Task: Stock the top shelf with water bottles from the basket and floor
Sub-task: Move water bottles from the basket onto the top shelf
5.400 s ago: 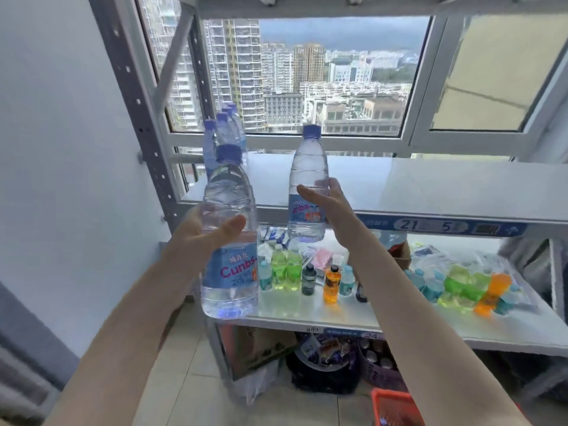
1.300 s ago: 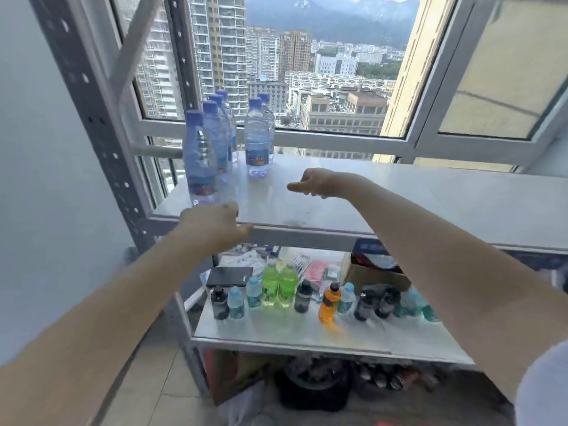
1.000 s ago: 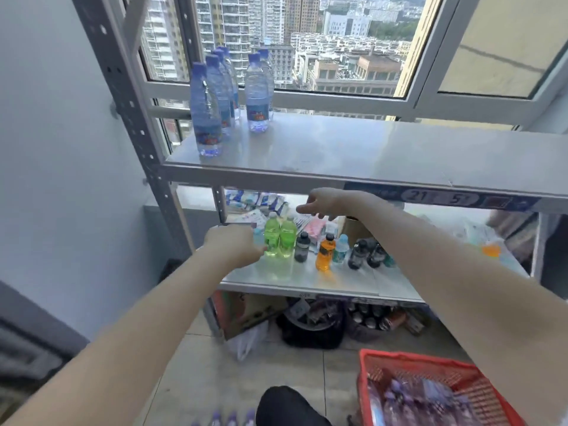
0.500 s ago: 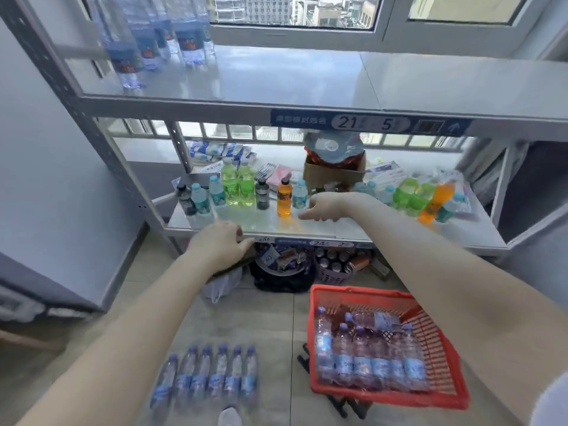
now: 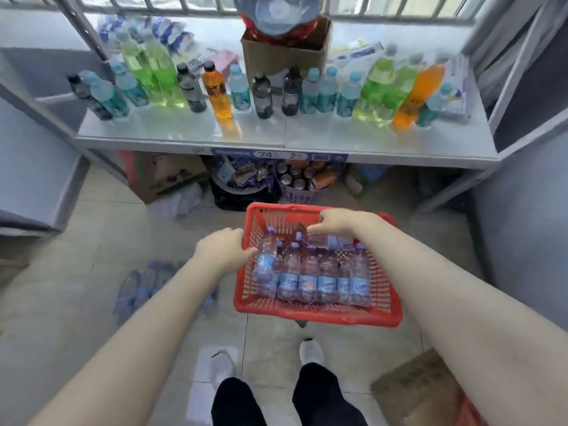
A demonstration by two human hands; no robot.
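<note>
Low center of frame, our left hand (image 5: 223, 253) and right hand (image 5: 335, 222) reach into the red basket (image 5: 316, 315); fingers part-curled, nothing gripped yet. Water bottles (image 5: 307, 272) lie side by side there, more floor bottles (image 5: 144, 287) at lower left, ready for restocking.

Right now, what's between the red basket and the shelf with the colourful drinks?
In the head view, bare floor tiles separate the red basket from the shelf.
</note>
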